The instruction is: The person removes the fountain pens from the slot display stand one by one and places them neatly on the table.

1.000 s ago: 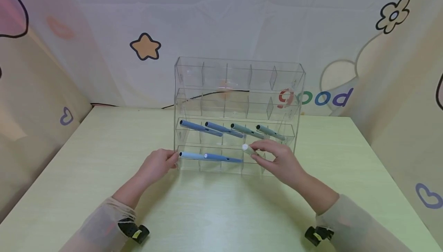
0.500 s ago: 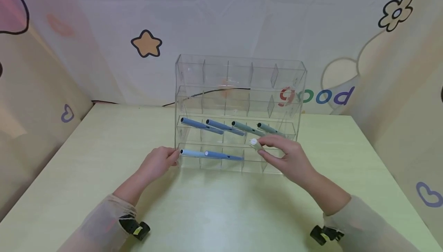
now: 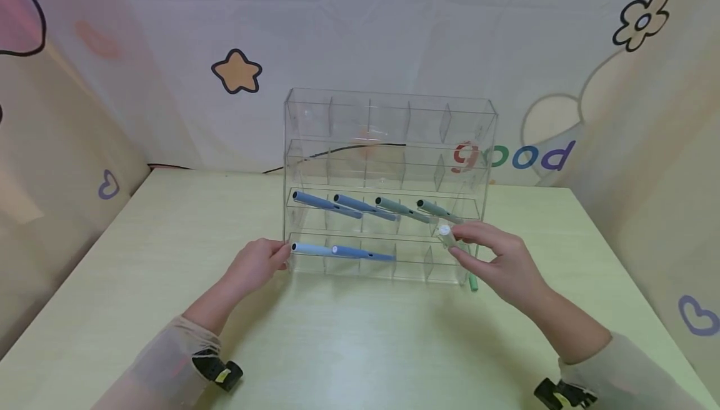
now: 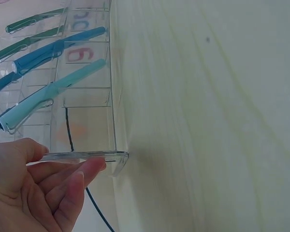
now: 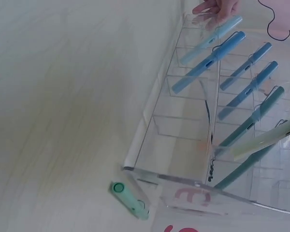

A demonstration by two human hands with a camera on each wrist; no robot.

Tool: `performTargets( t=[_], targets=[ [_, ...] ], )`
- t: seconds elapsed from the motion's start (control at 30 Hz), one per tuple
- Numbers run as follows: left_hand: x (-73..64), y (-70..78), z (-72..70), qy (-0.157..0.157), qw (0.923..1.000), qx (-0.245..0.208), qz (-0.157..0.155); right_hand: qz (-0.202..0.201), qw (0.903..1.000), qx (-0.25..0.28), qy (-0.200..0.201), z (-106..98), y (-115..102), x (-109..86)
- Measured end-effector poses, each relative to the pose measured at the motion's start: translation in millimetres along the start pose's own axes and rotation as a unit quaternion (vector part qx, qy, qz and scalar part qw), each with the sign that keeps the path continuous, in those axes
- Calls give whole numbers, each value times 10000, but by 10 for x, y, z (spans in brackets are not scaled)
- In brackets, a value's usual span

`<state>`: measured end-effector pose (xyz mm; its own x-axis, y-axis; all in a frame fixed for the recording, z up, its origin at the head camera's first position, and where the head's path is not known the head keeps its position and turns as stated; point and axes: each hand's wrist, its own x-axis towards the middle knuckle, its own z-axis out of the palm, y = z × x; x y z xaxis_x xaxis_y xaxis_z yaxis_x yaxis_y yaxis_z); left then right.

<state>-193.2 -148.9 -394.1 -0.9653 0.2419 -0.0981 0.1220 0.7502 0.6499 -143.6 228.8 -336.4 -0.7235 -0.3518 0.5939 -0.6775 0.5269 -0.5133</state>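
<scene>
A clear acrylic pen rack (image 3: pixel 349 124) with stepped, divided rows stands mid-table. My left hand (image 3: pixel 255 264) pinches its left side panel between thumb and fingers. To the right, my right hand (image 3: pixel 503 260) holds a pale green pen (image 3: pixel 445 235) by thumb and fingertips, in front of the rack's right end. That pen (image 5: pixel 266 140) slants over the right compartments in the right wrist view. Tilted in the lowest row are a light blue pen (image 3: pixel 311 249) and a blue pen (image 3: pixel 362 253). The row above holds two blue pens (image 3: pixel 326 204) and two green pens (image 3: pixel 402 209).
A green pen (image 3: pixel 473 282) lies on the table by the rack's right side; its whole length shows beside the side panel in the right wrist view. Behind the rack hangs a printed cloth (image 3: pixel 360 41), with more cloth at both sides of the pale table (image 3: pixel 349 347).
My right hand has moved right with the pale green pen, from the middle of the lowest row to its right end. The green pen on the table has come into view. My left hand stays put.
</scene>
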Motion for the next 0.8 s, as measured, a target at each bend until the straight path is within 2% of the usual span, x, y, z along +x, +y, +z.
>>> performTargets(
  t=[0.13,0.5,0.8],
  targets=[
    [-15,7,-11,6,10000,27,64,184,9997,-166,21,-48,33,-48],
    [-14,0,-6,-8,9999,-101,-15,638,9970,-431,59,-157,147,-129],
    [-1,-9,7,25,10000,-94,3,1447,9881,-525,57,-260,286,-182]
  ],
)
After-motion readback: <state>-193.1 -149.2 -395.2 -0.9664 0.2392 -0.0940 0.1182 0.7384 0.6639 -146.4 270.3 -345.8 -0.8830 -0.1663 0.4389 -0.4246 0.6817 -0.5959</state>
